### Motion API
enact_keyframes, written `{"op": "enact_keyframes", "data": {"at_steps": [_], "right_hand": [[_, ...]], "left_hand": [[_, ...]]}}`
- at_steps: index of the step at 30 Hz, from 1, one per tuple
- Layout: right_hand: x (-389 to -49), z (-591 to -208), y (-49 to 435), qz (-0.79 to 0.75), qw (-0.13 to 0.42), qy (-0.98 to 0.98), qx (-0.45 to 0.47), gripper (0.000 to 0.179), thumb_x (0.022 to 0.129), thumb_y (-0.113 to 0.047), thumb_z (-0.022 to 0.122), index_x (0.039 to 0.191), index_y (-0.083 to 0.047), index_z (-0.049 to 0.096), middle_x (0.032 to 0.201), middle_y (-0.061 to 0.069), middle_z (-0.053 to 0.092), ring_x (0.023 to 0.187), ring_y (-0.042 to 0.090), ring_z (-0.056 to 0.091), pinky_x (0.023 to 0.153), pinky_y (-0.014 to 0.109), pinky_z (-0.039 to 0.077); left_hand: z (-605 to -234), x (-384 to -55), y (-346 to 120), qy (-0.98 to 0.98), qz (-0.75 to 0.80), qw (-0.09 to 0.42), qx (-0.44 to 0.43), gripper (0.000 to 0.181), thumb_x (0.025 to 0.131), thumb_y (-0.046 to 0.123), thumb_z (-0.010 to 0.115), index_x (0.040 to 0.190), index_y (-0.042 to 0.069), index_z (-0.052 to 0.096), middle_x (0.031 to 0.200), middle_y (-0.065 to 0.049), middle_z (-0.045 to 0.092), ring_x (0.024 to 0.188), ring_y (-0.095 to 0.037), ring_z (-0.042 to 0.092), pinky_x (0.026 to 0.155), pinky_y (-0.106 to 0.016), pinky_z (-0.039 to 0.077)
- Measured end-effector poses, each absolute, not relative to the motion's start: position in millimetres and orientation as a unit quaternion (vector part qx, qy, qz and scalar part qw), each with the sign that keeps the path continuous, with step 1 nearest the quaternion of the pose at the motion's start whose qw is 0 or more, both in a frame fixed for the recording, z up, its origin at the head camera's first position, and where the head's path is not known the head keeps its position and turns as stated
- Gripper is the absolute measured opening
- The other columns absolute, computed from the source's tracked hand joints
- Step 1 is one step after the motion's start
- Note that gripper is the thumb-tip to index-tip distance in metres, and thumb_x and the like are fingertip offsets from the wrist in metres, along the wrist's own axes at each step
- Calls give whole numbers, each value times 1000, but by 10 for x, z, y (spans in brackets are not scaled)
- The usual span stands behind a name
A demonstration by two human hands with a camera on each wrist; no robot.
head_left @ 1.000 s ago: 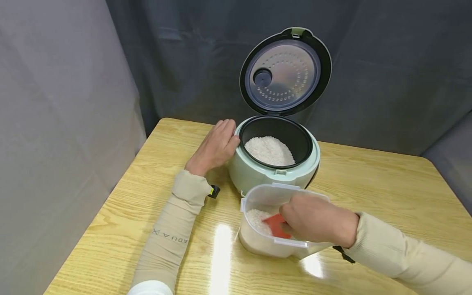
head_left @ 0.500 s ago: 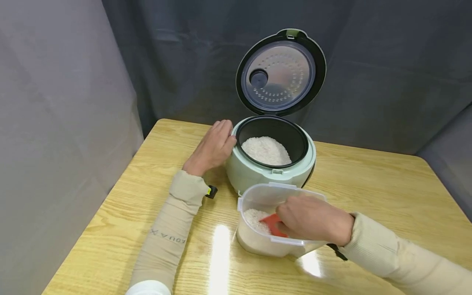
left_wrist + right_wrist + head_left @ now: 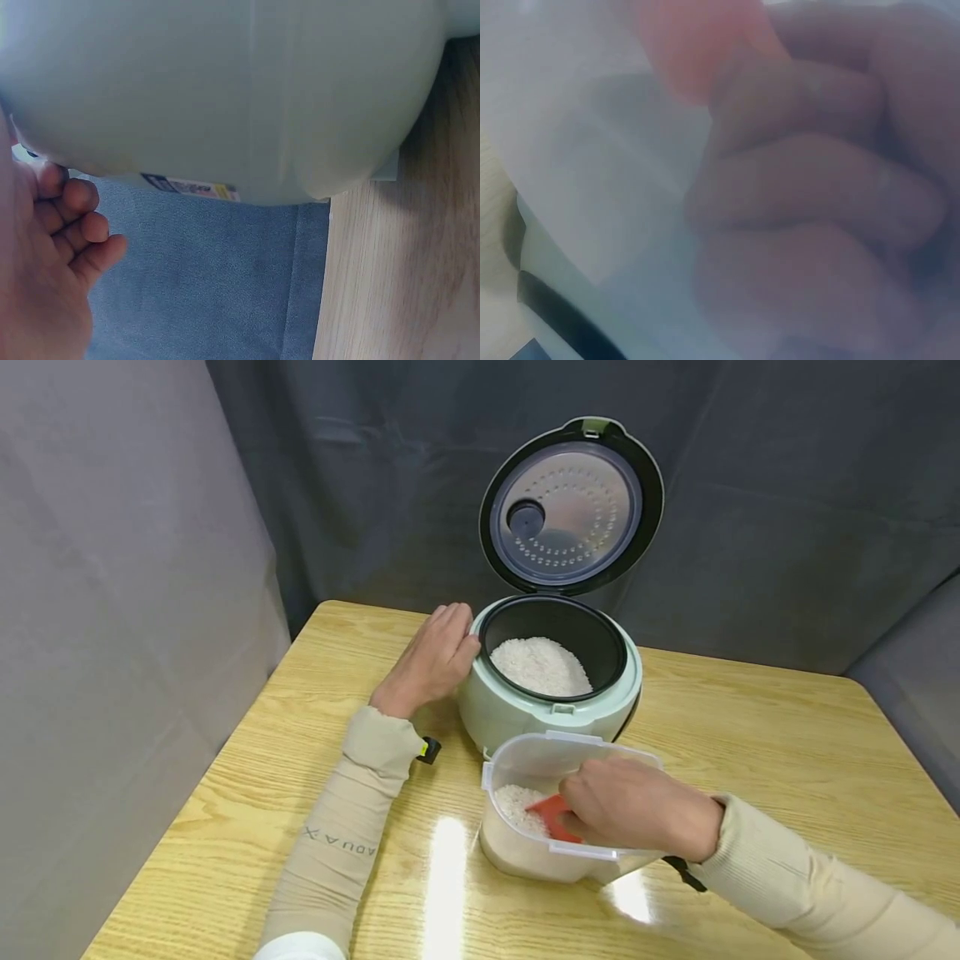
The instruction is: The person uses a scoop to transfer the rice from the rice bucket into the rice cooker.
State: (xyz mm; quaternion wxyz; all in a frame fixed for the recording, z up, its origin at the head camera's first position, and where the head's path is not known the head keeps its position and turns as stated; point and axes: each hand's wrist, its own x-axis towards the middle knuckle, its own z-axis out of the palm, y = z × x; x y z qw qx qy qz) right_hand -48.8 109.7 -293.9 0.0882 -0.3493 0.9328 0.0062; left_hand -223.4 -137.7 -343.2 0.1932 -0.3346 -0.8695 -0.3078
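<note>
Room on the right

We could pass over the wooden table (image 3: 750, 718) right of the rice cooker (image 3: 510, 710). The plastic tub (image 3: 525, 858) blocks its front, the raised lid (image 3: 581, 502) its back, our left hand (image 3: 429, 662) its left side.

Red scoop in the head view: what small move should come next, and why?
I'd probably ease the red scoop a little further into the loose rice. Its front edge meets that rice inside the clear container, the right grip holds it, and no load can be made out. Behind, the cooker stands open with a rice pile inside.
</note>
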Motion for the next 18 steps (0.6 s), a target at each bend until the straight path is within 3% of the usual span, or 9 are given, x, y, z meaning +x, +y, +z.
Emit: {"op": "enact_keyframes", "data": {"at_steps": [18], "right_hand": [[-489,-2941,1096,5,86,930,-357,44,86,-21,71,54,-23,41,54,-14,21,52,5,20,47,22,16]], "left_hand": [[-3424,-2225,-1367,-866,-310,200,-337,18,94,21,36,84,6,42,79,-8,38,79,-28,40,78,-36,34]]}}
